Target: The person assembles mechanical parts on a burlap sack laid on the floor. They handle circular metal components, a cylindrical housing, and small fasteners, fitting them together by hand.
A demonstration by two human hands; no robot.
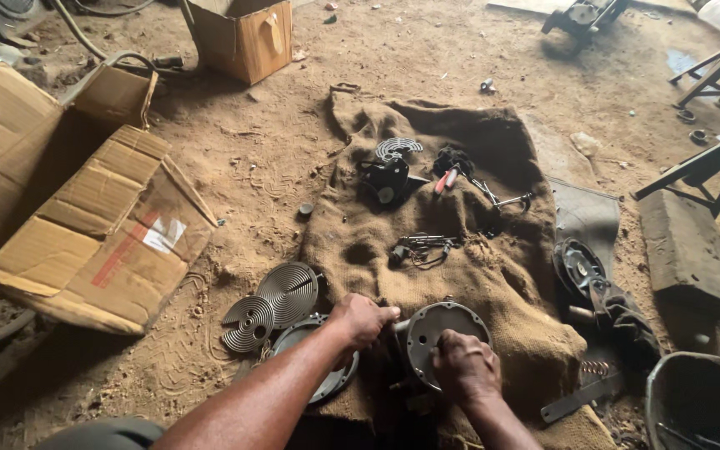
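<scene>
Your left hand (362,319): fingers curled together over the left rim of the round grey metal housing (446,331). Your right hand (465,367): fingers clenched on the housing's lower rim, knuckles up. The housing: one piece, a ring with a dark open centre, at the near edge of the burlap sack (452,225) spread on the dirt floor (260,158).

Just left of your left hand, off the sack's near left corner: one flat grey ring plate (310,367), partly under your forearm, and two ribbed metal discs, a larger disc (288,292) and a smaller disc (248,322), overlapping at their edges.

Mid-sack: one small dark clamp-like part with wire (421,247). Toward the sack's far edge: one black part (388,181) with a white wire grille (398,148) above it, and one pair of red-handled pliers (446,177) beside a metal tool (502,198).

Off the sack's right edge: one dark round wheel-like part (578,267), one small coil spring (596,367), one flat metal bar (581,398), one dark bucket (697,400) at the near right.

Packages: two cardboard boxes. One large flattened box (85,225) on the floor at left, brown, with a white rectangular label and a red stripe on its near flap. One upright open box (243,37) beyond the sack's far left corner, brown, taped on its front.
</scene>
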